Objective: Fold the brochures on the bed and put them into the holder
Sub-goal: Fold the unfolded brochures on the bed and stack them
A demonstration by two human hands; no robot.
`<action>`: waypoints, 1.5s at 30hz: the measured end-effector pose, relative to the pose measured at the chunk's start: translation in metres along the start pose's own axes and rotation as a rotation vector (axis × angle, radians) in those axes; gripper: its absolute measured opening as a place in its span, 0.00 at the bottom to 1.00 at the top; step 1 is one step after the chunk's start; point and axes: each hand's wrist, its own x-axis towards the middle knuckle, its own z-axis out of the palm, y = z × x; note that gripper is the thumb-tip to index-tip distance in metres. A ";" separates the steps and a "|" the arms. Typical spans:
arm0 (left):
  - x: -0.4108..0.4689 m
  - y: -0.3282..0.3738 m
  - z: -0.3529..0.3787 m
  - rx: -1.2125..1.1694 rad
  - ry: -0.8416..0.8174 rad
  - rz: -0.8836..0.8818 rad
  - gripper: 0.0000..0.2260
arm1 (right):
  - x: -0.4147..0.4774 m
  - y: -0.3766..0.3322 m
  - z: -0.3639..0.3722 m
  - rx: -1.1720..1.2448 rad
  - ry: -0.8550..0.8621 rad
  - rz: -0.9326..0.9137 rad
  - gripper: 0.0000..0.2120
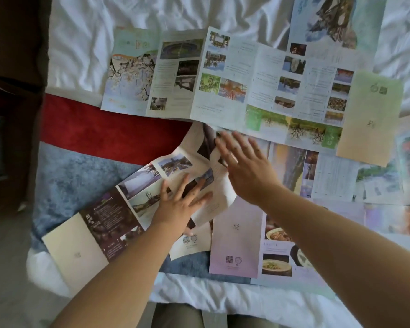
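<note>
A dark brown and cream brochure (100, 223) lies unfolded and slanted at the near left of the bed. My left hand (180, 204) presses flat on its middle, fingers spread. My right hand (244, 164) hovers flat over its far panel, which curls up from the bed; the hand looks blurred. A long brochure with many photos (225, 79) lies unfolded across the bed behind. A pale lilac brochure with food pictures (237, 237) lies under my right forearm. No holder is in view.
More unfolded brochures (384, 185) overlap at the right. A large one with a rocky picture (331, 22) lies at the back. The white sheet (85, 43) is crumpled; a red and blue runner (104, 133) crosses the bed. The floor is at the left.
</note>
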 end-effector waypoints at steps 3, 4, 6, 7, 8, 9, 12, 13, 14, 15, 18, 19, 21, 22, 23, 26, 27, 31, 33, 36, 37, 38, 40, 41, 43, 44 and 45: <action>-0.011 0.000 0.009 0.068 -0.010 0.104 0.60 | -0.013 -0.022 0.012 -0.026 0.025 -0.078 0.33; -0.014 0.001 0.012 0.109 -0.022 0.160 0.60 | -0.017 -0.027 0.016 -0.020 0.009 -0.062 0.33; -0.020 0.006 0.017 0.190 -0.028 0.261 0.59 | -0.024 -0.036 0.026 -0.001 -0.055 0.024 0.33; -0.022 0.007 0.018 0.218 -0.022 0.294 0.60 | -0.028 -0.039 0.032 0.008 -0.098 0.087 0.33; -0.023 0.009 0.018 0.241 -0.014 0.317 0.60 | -0.033 -0.040 0.039 0.021 -0.137 0.157 0.33; -0.023 0.010 0.017 0.260 -0.005 0.332 0.60 | -0.039 -0.039 0.045 0.041 -0.164 0.227 0.32; -0.020 0.016 0.012 0.314 0.032 0.349 0.60 | -0.063 -0.027 0.062 0.077 -0.198 0.357 0.33; -0.020 0.019 0.011 0.333 0.056 0.355 0.58 | -0.072 -0.023 0.067 0.073 -0.197 0.373 0.33; -0.018 0.023 0.011 0.345 0.085 0.367 0.56 | -0.081 -0.019 0.071 0.069 -0.192 0.387 0.34; -0.017 0.028 0.011 0.351 0.113 0.381 0.54 | -0.089 -0.016 0.075 0.069 -0.184 0.405 0.34; -0.011 0.042 0.012 0.358 0.150 0.359 0.58 | -0.106 -0.012 0.081 0.108 -0.158 0.495 0.39; -0.009 0.048 0.011 0.341 0.155 0.330 0.60 | -0.110 -0.011 0.083 0.130 -0.142 0.534 0.42; -0.005 0.060 0.010 0.272 0.167 0.266 0.62 | -0.118 -0.006 0.086 0.153 -0.121 0.589 0.48; -0.002 0.065 0.009 0.239 0.175 0.246 0.62 | -0.121 -0.002 0.088 0.157 -0.119 0.595 0.48; 0.000 0.071 0.007 0.211 0.179 0.237 0.62 | -0.125 0.003 0.090 0.162 -0.113 0.590 0.47; 0.011 0.082 0.004 0.148 0.172 0.243 0.64 | -0.134 0.020 0.095 0.162 -0.084 0.569 0.42; 0.015 0.084 0.003 0.137 0.175 0.247 0.64 | -0.137 0.026 0.097 0.162 -0.071 0.563 0.42; 0.029 0.086 0.001 0.131 0.229 0.268 0.65 | -0.153 0.046 0.106 0.129 -0.009 0.514 0.44; 0.033 0.081 -0.001 0.105 0.261 0.274 0.62 | -0.160 0.056 0.107 0.119 0.011 0.525 0.43; 0.031 0.066 -0.001 -0.033 0.308 0.227 0.56 | -0.165 0.063 0.106 0.114 0.021 0.536 0.38; 0.027 0.059 0.002 -0.070 0.324 0.185 0.54 | -0.163 0.059 0.105 0.107 0.022 0.539 0.38; 0.023 0.052 0.006 -0.098 0.341 0.146 0.51 | -0.160 0.054 0.105 0.102 0.015 0.560 0.38; 0.013 0.040 0.018 -0.134 0.373 0.074 0.47 | -0.152 0.038 0.103 0.093 -0.014 0.606 0.44; 0.005 0.032 0.026 -0.147 0.389 0.044 0.45 | -0.146 0.025 0.101 0.079 -0.024 0.592 0.47; -0.009 0.016 0.043 -0.167 0.414 0.009 0.43 | -0.133 -0.003 0.095 0.049 -0.020 0.468 0.51; -0.015 0.008 0.052 -0.177 0.429 -0.003 0.42 | -0.125 -0.019 0.093 0.033 -0.016 0.375 0.51; -0.021 -0.001 0.060 -0.197 0.450 -0.012 0.40 | -0.115 -0.036 0.092 0.023 -0.011 0.285 0.50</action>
